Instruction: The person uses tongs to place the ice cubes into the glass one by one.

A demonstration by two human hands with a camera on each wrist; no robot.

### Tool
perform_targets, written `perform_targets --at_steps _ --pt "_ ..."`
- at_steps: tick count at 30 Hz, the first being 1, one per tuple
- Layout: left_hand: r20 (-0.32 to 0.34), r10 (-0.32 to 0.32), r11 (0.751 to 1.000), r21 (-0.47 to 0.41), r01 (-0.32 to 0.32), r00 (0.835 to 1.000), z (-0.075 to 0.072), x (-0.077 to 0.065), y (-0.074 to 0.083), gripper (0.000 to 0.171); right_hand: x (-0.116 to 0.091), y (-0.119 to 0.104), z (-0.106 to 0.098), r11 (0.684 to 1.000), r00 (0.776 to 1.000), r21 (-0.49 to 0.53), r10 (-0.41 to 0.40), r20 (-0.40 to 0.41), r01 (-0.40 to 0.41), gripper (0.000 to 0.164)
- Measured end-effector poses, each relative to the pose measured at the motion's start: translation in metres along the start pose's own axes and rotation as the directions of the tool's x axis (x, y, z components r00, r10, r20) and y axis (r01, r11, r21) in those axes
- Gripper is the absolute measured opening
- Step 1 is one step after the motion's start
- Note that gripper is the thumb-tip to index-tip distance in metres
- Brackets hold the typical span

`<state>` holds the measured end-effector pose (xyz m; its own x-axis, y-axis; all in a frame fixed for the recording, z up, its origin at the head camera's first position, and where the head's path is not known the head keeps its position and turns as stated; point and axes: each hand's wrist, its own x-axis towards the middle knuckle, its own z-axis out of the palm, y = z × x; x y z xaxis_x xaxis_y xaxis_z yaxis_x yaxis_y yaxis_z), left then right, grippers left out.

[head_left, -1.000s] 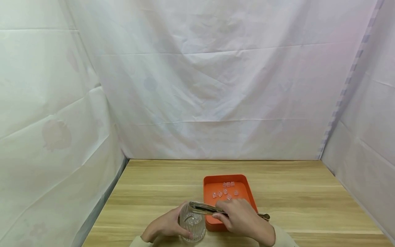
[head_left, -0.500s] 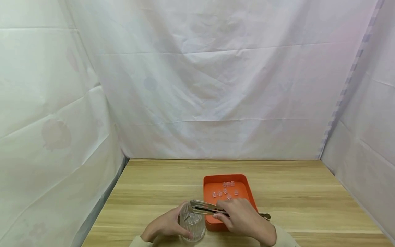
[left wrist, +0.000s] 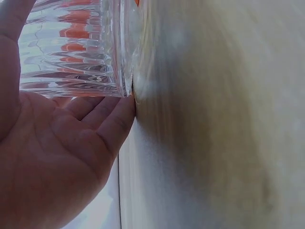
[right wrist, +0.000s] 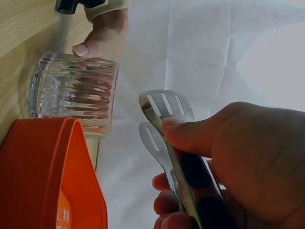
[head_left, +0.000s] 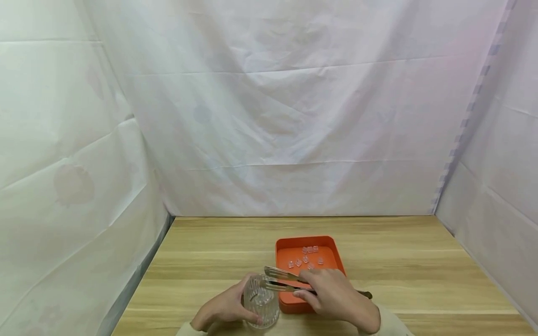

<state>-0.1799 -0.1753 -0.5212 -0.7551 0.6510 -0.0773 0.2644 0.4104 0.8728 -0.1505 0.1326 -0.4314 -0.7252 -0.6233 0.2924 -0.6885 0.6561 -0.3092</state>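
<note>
A clear ribbed glass tumbler (head_left: pixel 261 305) stands upright on the table, and my left hand (head_left: pixel 227 303) holds it, thumb in front and fingers round the far side. In the left wrist view the fingertips (left wrist: pixel 119 119) are low by its base. My right hand (head_left: pixel 336 296) grips metal tongs (right wrist: pixel 167 107) with slotted ends and dark grip pads. The tongs' two ends are apart with nothing between them, over the tumbler's right rim in the head view. Just right of the tumbler is an orange tray (head_left: pixel 294 306) with several small clear cubes (head_left: pixel 309 250) inside.
The wood-grain table (head_left: pixel 210 247) reaches back to a hanging white cloth (head_left: pixel 269 140). More white cloth covers the left side (head_left: pixel 75 196) and the right side (head_left: pixel 504 186). The tray's raised wall borders the tumbler.
The tongs' ends have spread apart, the upper one rising. My right hand has shifted slightly right; my left hand still holds the tumbler. The cubes in the tray stay put.
</note>
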Motion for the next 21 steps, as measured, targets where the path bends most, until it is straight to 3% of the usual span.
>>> perform_targets --at_steps 8,21 --pt "0.002 -0.002 1.000 -0.006 0.002 1.000 0.000 0.001 -0.003 0.089 -0.003 0.004 -0.005 0.998 0.997 0.014 0.067 0.040 -0.067 0.027" --pt "0.009 -0.026 0.999 -0.028 0.026 1.000 0.003 -0.001 -0.002 0.094 -0.010 0.012 -0.011 0.996 0.995 0.007 0.089 0.053 -0.089 0.028"
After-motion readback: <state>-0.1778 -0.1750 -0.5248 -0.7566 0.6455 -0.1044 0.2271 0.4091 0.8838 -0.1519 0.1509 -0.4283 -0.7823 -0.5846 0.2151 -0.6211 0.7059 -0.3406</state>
